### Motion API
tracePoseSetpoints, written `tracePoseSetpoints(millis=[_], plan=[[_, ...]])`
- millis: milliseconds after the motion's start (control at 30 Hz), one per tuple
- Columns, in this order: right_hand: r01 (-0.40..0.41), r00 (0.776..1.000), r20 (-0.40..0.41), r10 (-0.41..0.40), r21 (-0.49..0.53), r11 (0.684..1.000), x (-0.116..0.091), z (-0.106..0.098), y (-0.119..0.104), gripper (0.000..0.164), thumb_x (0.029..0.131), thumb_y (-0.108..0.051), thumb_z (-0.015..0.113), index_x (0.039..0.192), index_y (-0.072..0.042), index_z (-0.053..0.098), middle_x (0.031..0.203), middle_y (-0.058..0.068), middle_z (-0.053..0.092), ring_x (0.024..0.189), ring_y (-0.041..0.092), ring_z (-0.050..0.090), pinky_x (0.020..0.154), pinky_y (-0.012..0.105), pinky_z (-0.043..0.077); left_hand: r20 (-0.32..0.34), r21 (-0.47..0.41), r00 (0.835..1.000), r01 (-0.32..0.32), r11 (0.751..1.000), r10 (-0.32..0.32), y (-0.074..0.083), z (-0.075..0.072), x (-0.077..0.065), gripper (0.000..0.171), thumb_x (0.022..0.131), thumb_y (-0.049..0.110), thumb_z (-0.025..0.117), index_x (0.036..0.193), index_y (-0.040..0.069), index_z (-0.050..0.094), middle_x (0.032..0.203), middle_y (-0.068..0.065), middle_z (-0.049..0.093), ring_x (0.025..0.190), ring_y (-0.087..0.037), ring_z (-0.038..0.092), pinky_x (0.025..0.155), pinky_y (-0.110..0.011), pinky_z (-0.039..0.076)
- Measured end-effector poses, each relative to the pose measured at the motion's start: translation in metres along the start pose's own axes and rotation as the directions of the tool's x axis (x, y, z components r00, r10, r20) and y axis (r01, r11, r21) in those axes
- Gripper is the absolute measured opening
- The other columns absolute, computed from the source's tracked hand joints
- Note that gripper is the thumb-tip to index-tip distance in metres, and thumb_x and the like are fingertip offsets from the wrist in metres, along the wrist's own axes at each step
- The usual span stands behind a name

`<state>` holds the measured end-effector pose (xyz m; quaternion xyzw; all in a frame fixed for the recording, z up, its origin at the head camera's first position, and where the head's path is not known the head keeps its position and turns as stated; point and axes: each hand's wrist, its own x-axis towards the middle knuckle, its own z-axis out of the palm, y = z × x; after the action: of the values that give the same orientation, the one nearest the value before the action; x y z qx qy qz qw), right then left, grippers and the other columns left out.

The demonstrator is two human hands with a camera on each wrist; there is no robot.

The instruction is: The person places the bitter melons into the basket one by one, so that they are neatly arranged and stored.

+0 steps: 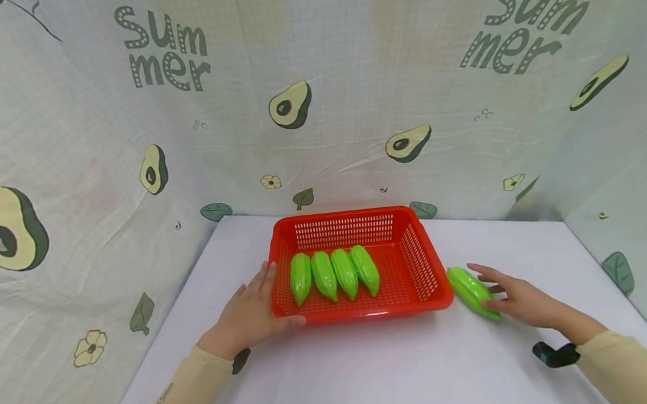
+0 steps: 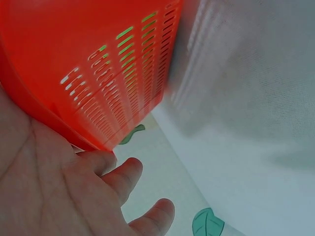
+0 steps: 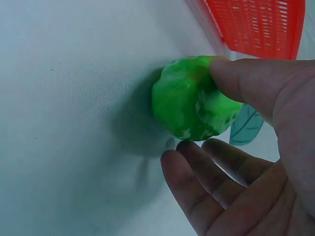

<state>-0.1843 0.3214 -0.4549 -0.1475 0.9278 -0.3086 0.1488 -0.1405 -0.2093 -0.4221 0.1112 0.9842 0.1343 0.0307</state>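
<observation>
A red plastic basket (image 1: 365, 313) with slotted walls stands on the table, holding several glossy green ridged fruits (image 1: 324, 276) shaped like star fruit, laid side by side in its left half. My left hand (image 1: 255, 313) rests against the basket's left side, fingers extended along it and thumb at the front rim. In the left wrist view, the palm (image 2: 44, 182) lies by the red rim. Right of the basket, one more green star fruit (image 1: 472, 293) lies on the table. My right hand (image 1: 519, 301) is at it, thumb (image 3: 241, 81) touching its surface and loosely bent fingers just beside it.
The white table (image 1: 369, 374) reaches back to a pale cloth (image 1: 349, 162) printed with avocados, leaves and lettering. That cloth also hangs along the left and right sides. Each wrist wears a dark device, such as the one (image 1: 556, 355) at the right.
</observation>
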Motion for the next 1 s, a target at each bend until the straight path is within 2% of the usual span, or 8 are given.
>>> tracePoseSetpoints(millis=[200, 400, 567, 800, 1000], plan=[[-0.037, 0.999, 0.024, 0.038, -0.022, 0.999, 0.0013, 0.0004, -0.0007, 0.083, 0.091, -0.024, 0.074, 0.158, -0.015, 0.026, 0.142, 0.035, 0.042, 0.105, 0.037, 0.06, 0.075, 0.045, 0.057, 0.0, 0.006, 1.0, -0.002, 1.0, 0.002, -0.0006, 0.001, 0.0001, 0.129, 0.072, 0.087, 0.055, 0.159, 0.002, 0.013, 0.163, -0.019, 0.017, 0.147, -0.038, 0.023, 0.109, -0.065, 0.029], [-0.064, 0.996, 0.059, 0.066, -0.023, 0.998, 0.0021, 0.0002, -0.0039, 0.08, 0.092, -0.028, 0.073, 0.158, -0.018, 0.028, 0.137, 0.031, 0.046, 0.095, 0.028, 0.057, 0.068, 0.037, 0.05, -0.003, 0.008, 1.0, -0.004, 1.0, 0.004, -0.0006, 0.001, -0.0006, 0.128, 0.073, 0.086, 0.056, 0.159, 0.001, 0.013, 0.163, -0.019, 0.017, 0.147, -0.038, 0.023, 0.109, -0.065, 0.029], [-0.043, 0.997, 0.06, 0.045, -0.042, 0.998, 0.0034, 0.0018, -0.0017, 0.074, 0.093, -0.027, 0.071, 0.156, -0.021, 0.034, 0.128, 0.022, 0.052, 0.096, 0.029, 0.053, 0.069, 0.037, 0.046, -0.001, 0.003, 1.0, -0.002, 1.0, 0.002, -0.0006, 0.0012, -0.0008, 0.128, 0.073, 0.085, 0.057, 0.159, 0.002, 0.013, 0.163, -0.019, 0.017, 0.147, -0.038, 0.022, 0.11, -0.065, 0.028], [-0.017, 0.998, 0.059, 0.019, -0.022, 1.0, 0.0044, 0.0017, 0.0002, 0.073, 0.093, -0.026, 0.071, 0.156, -0.019, 0.035, 0.137, 0.026, 0.048, 0.101, 0.032, 0.056, 0.075, 0.043, 0.054, -0.001, -0.002, 1.0, 0.0, 1.0, 0.0, -0.0002, 0.0014, -0.0006, 0.126, 0.074, 0.083, 0.059, 0.159, 0.002, 0.013, 0.163, -0.019, 0.017, 0.147, -0.038, 0.023, 0.109, -0.065, 0.028], [-0.014, 0.999, 0.052, 0.014, -0.002, 1.0, 0.0033, 0.0011, -0.0004, 0.073, 0.093, -0.024, 0.071, 0.156, -0.018, 0.035, 0.139, 0.027, 0.046, 0.102, 0.033, 0.057, 0.075, 0.045, 0.055, 0.001, 0.002, 1.0, -0.006, 1.0, 0.006, 0.0004, 0.0003, -0.0012, 0.127, 0.074, 0.085, 0.057, 0.159, 0.001, 0.012, 0.163, -0.02, 0.017, 0.147, -0.038, 0.022, 0.11, -0.065, 0.028]])
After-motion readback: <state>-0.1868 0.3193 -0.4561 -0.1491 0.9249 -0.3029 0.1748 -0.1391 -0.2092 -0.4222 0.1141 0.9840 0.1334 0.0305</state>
